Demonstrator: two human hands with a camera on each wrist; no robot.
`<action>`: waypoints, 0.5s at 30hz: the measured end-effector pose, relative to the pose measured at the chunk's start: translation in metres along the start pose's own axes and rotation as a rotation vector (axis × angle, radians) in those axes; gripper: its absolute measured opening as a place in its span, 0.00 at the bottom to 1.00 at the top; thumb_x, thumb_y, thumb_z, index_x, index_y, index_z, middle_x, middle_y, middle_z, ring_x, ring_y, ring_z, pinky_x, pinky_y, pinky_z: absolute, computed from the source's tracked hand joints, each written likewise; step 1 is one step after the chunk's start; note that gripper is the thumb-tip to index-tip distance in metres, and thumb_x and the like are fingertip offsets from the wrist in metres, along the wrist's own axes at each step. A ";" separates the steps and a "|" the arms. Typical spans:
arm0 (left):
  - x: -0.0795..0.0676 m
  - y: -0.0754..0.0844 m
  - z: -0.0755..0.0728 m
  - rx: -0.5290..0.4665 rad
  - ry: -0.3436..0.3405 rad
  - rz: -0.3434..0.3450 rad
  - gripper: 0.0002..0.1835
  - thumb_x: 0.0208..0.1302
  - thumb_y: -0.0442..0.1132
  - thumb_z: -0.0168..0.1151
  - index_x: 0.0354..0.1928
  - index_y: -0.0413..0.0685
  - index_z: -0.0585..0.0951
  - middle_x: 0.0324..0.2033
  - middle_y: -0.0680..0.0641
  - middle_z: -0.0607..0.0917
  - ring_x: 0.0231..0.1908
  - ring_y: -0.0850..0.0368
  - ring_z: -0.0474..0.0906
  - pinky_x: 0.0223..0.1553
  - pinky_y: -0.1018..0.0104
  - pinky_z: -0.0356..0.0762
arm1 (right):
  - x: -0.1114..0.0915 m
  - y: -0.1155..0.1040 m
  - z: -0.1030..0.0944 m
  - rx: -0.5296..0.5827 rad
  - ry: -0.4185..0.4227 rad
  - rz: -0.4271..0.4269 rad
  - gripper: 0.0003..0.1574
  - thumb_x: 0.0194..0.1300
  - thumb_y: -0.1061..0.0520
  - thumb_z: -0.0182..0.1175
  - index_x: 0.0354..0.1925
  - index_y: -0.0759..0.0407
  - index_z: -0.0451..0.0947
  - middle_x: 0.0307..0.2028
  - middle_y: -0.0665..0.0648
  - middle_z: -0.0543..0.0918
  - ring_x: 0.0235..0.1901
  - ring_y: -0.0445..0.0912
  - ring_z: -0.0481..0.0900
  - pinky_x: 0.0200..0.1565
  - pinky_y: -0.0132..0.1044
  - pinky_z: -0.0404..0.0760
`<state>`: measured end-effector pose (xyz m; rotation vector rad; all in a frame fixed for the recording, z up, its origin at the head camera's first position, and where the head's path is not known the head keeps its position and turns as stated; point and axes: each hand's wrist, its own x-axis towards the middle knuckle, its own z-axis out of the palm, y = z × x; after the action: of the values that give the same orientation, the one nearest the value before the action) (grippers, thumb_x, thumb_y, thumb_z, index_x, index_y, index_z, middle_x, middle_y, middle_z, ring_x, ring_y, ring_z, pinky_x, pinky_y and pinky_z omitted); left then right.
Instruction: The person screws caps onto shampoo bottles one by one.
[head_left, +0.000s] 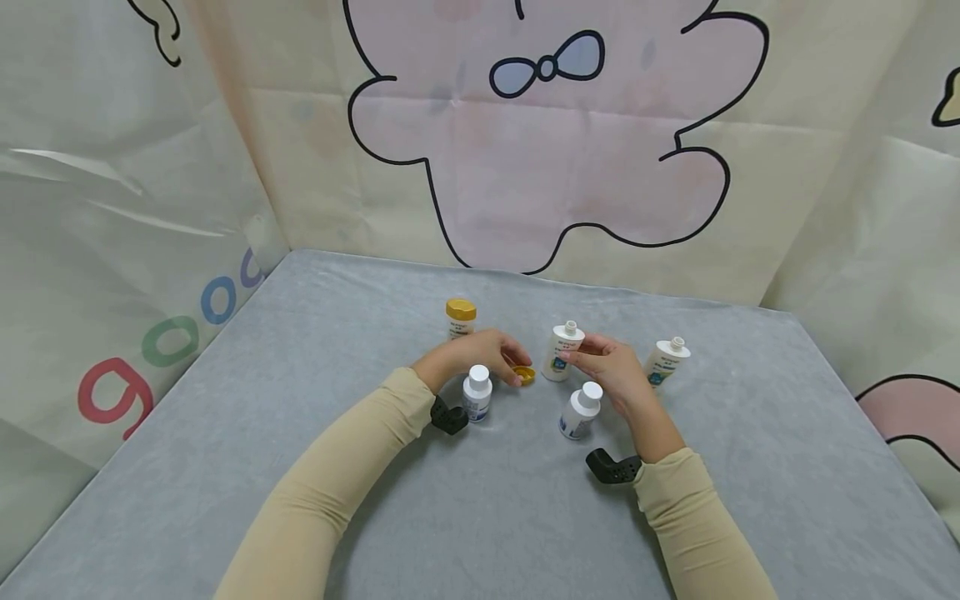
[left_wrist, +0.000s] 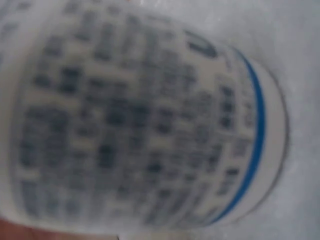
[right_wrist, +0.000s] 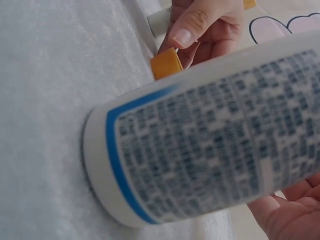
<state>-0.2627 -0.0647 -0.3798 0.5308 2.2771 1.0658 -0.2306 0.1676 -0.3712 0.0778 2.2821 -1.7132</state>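
My left hand [head_left: 491, 354] reaches over the table and pinches a small yellow cap [head_left: 528, 375] at its fingertips. The right wrist view shows its thumb at the edge of that cap [right_wrist: 166, 63]. With thumb and fingers, my right hand [head_left: 611, 367] grips an uncapped white bottle [head_left: 559, 354] that has a narrow neck. Close to the left wrist stands a small white-capped bottle [head_left: 477, 393], whose printed label fills the left wrist view. Another white-capped bottle [head_left: 580, 411] stands in front of the right hand.
Behind the left hand is a white bottle with a yellow lid [head_left: 461, 315]. A second narrow-necked white bottle [head_left: 666, 361] stands right of the right hand. Grey cloth [head_left: 487, 517] covers the table, with printed curtains [head_left: 600, 183] along its back and sides.
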 end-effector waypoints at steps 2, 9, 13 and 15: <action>0.000 0.000 0.000 0.012 0.006 0.003 0.23 0.58 0.34 0.73 0.56 0.44 0.83 0.55 0.47 0.85 0.54 0.55 0.80 0.56 0.66 0.78 | 0.000 0.000 0.000 -0.002 -0.002 -0.001 0.36 0.67 0.52 0.66 0.68 0.62 0.69 0.63 0.55 0.78 0.69 0.50 0.69 0.71 0.43 0.68; 0.001 0.000 0.000 0.045 0.018 0.008 0.18 0.59 0.33 0.71 0.53 0.45 0.85 0.51 0.48 0.87 0.48 0.59 0.81 0.51 0.68 0.79 | -0.002 -0.001 0.000 -0.020 0.002 0.010 0.37 0.67 0.51 0.66 0.69 0.62 0.68 0.69 0.61 0.72 0.71 0.52 0.66 0.73 0.46 0.65; -0.003 0.003 -0.002 0.058 0.039 0.016 0.17 0.61 0.35 0.70 0.53 0.49 0.85 0.50 0.51 0.87 0.47 0.60 0.80 0.50 0.68 0.78 | -0.008 -0.008 -0.004 -0.053 0.029 -0.002 0.37 0.66 0.49 0.67 0.67 0.62 0.71 0.62 0.55 0.79 0.69 0.52 0.67 0.73 0.49 0.65; -0.007 0.007 -0.006 0.043 0.050 0.036 0.17 0.62 0.36 0.68 0.54 0.49 0.85 0.50 0.51 0.87 0.49 0.60 0.81 0.53 0.67 0.78 | -0.012 -0.013 -0.008 -0.063 0.048 -0.021 0.37 0.65 0.47 0.68 0.66 0.61 0.72 0.54 0.46 0.82 0.67 0.51 0.68 0.72 0.50 0.65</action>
<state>-0.2603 -0.0675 -0.3686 0.5713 2.3463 1.0607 -0.2233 0.1725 -0.3537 0.0825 2.3781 -1.6653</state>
